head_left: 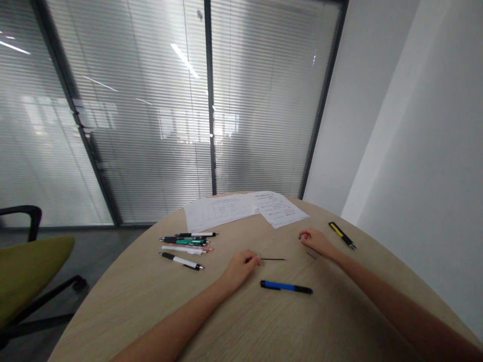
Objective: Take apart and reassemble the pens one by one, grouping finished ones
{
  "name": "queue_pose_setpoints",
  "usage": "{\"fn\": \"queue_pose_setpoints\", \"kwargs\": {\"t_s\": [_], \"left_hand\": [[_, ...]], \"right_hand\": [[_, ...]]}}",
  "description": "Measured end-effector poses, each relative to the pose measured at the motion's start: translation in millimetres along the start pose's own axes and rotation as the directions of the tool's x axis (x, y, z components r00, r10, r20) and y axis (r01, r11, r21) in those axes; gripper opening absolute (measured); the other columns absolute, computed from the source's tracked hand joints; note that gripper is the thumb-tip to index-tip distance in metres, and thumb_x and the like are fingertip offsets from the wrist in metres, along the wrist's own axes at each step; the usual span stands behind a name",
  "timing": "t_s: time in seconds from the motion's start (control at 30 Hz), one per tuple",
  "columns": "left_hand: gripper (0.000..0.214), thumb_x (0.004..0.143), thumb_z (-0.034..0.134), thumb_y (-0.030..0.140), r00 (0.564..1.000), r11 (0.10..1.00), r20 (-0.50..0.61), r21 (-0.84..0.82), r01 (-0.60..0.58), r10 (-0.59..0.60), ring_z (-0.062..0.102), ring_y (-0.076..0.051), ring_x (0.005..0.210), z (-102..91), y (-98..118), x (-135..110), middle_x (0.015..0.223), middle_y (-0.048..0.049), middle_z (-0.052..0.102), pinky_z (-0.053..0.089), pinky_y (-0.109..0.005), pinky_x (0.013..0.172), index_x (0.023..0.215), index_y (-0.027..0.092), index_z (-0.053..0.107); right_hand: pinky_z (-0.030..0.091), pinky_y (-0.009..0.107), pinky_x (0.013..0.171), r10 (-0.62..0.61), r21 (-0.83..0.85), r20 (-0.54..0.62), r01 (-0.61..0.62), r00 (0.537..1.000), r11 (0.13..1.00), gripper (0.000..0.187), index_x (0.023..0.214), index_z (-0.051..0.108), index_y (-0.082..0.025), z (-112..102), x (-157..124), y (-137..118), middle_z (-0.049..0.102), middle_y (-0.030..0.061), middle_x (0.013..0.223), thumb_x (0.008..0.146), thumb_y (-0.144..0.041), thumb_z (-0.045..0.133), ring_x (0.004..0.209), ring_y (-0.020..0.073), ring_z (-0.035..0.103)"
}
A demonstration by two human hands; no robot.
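Blue and yellow over a pale woodgrain tabletop (124, 296)
The blue ballpoint pen (286, 287) has black sections; the ink refill (273, 259) is black, the rightmost pen (341, 234) black and yellow, the lowest pen at left (181, 261) white and black. Printed sheets (215, 211) are white with dark lines, the chair (33, 276) olive and black, the blinds (260, 125) grey-striped.

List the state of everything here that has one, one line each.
Left hand, closed on one end of the thin dark rod
Thin dark rod, straight
Right hand, curled at a small dark piece; grip unclear
Short thin piece near the right wrist, lying untouched
Blue pen, lying flat
Yellow-and-black pen, lying flat
Pens on the left, lying grouped
Papers, flat, overlapping
Blinds, lowered
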State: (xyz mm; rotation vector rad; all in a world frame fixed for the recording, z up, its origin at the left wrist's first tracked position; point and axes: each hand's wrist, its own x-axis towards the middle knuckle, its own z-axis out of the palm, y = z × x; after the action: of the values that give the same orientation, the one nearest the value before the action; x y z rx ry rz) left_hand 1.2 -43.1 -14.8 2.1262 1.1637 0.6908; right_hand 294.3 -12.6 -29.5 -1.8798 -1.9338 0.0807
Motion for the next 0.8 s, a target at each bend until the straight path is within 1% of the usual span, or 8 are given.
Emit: {"fn": "queue_pose_setpoints", "kwargs": {"t_s": [0.07, 0.1, 0.17, 0.27, 0.4, 0.5, 0.67, 0.8], "left_hand": [[0.032, 0.076, 0.039, 0.034, 1.000, 1.000, -0.002, -0.004, 0.001, -0.001, 0.051, -0.015, 0.068, 0.3, 0.1, 0.0, 0.066, -0.0004, 0.056, 0.036, -0.023, 0.062, 0.069, 0.015, 0.063], [0.032, 0.075, 0.039, 0.035, 1.000, 1.000, -0.003, -0.004, 0.001, -0.001, 0.051, -0.015, 0.067, 0.4, 0.2, 0.1, 0.066, -0.0004, 0.056, 0.036, -0.023, 0.062, 0.069, 0.015, 0.063], [0.032, 0.075, 0.039, 0.035, 1.000, 1.000, -0.003, -0.005, 0.002, -0.002, 0.051, -0.015, 0.067, 0.4, 0.6, 0.4, 0.066, -0.0002, 0.056, 0.036, -0.024, 0.062, 0.068, 0.015, 0.063], [0.032, 0.075, 0.039, 0.035, 1.000, 1.000, -0.001, -0.004, 0.004, -0.004, 0.051, -0.015, 0.067, 0.1, 0.9, 1.2, 0.066, -0.0001, 0.055, 0.036, -0.024, 0.062, 0.068, 0.015, 0.062], [0.031, 0.075, 0.038, 0.035, 1.000, 1.000, 0.003, -0.003, 0.007, -0.007, 0.050, -0.015, 0.067, -0.6, 0.5, 1.4, 0.066, -0.0001, 0.055, 0.036, -0.024, 0.062, 0.068, 0.015, 0.062], [0.031, 0.075, 0.038, 0.035, 1.000, 1.000, 0.002, 0.004, 0.006, -0.006, 0.050, -0.015, 0.066, -1.3, 0.4, 1.1, 0.066, 0.0000, 0.055, 0.036, -0.024, 0.062, 0.067, 0.016, 0.061], [0.031, 0.074, 0.038, 0.035, 1.000, 1.000, -0.001, 0.012, 0.004, -0.004, 0.049, -0.015, 0.066, -1.9, 0.2, 1.6, 0.065, -0.0004, 0.055, 0.035, -0.024, 0.061, 0.066, 0.015, 0.060], [0.032, 0.074, 0.037, 0.036, 1.000, 1.000, 0.000, 0.009, 0.002, -0.002, 0.049, -0.015, 0.065, -1.3, -0.6, 2.0, 0.065, -0.0003, 0.055, 0.035, -0.024, 0.061, 0.066, 0.015, 0.060]], "right_hand": [[0.044, 0.026, 0.065, 0.010, -0.009, 0.003, -0.010, 1.000, 1.000, 0.026, 0.088, 0.062, -0.013, -4.2, -6.4, 3.1, 0.065, 0.0064, 0.080, 0.068, -0.017, 0.048, 0.072, 0.0167, 0.059], [0.044, 0.026, 0.064, 0.016, -0.016, 0.004, -0.016, 1.000, 1.000, 0.024, 0.086, 0.062, -0.014, -6.3, -11.1, 5.3, 0.065, 0.0062, 0.079, 0.068, -0.018, 0.047, 0.071, 0.0170, 0.059], [0.043, 0.027, 0.061, 0.029, -0.034, 0.009, -0.029, 1.000, 0.999, 0.017, 0.075, 0.061, -0.015, -9.9, -23.5, 10.5, 0.064, 0.0058, 0.073, 0.071, -0.022, 0.046, 0.068, 0.0176, 0.058], [0.039, 0.026, 0.054, 0.035, -0.076, 0.029, -0.032, 0.999, 0.997, 0.017, 0.062, 0.057, -0.017, -14.1, -45.3, 15.8, 0.061, 0.0043, 0.063, 0.071, -0.029, 0.049, 0.060, 0.0173, 0.056], [0.037, 0.024, 0.052, -0.045, -0.138, 0.058, 0.053, 0.997, 0.989, 0.012, 0.067, 0.054, -0.019, -17.4, -64.0, 11.0, 0.059, 0.0026, 0.066, 0.073, -0.025, 0.047, 0.059, 0.0147, 0.054], [0.038, 0.024, 0.057, -0.085, -0.162, 0.052, 0.092, 0.995, 0.983, 0.010, 0.068, 0.054, -0.019, -16.8, -64.2, 0.2, 0.059, 0.0030, 0.071, 0.074, -0.021, 0.046, 0.064, 0.0146, 0.054], [0.037, 0.024, 0.061, 0.001, -0.185, 0.070, 0.012, 0.998, 0.983, 0.012, 0.071, 0.053, -0.017, -6.7, -52.3, -18.8, 0.059, 0.0051, 0.076, 0.076, -0.020, 0.043, 0.070, 0.0157, 0.054], [0.037, 0.025, 0.062, 0.022, -0.189, 0.039, -0.014, 0.999, 0.982, 0.012, 0.073, 0.053, -0.016, 4.3, -41.0, -34.4, 0.059, 0.0070, 0.081, 0.077, -0.020, 0.042, 0.075, 0.0170, 0.054]]}}
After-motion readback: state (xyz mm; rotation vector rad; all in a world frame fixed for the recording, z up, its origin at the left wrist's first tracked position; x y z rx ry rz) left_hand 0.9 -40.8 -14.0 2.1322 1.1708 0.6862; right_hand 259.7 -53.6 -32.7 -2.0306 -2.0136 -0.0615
